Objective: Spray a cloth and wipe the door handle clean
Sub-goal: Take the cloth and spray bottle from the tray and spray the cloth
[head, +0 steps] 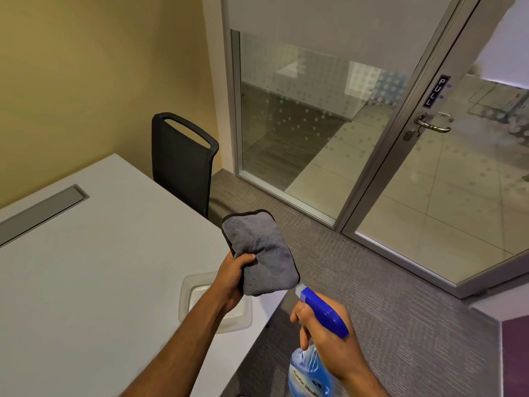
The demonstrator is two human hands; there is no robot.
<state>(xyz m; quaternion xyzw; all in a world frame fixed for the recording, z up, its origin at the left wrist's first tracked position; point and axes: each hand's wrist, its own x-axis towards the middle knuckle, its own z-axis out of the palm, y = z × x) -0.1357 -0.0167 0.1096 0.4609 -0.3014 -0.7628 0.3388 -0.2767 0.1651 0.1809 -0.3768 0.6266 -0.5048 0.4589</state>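
Observation:
My left hand (233,277) grips a folded grey cloth (262,250) by its lower left edge and holds it up over the table corner. My right hand (329,336) is wrapped around the neck of a spray bottle (312,371) filled with blue liquid; its blue trigger head (323,310) points its nozzle at the cloth's lower edge, almost touching it. The metal lever door handle (433,124) sits on a glass door (446,196) at the upper right, well beyond both hands, under a "PULL" label (436,91).
A white table (100,267) fills the lower left, with a clear plastic container (214,305) near its corner under my left forearm. A black mesh chair (183,159) stands behind the table. Grey carpet (386,296) stretches to the glass partition (315,124).

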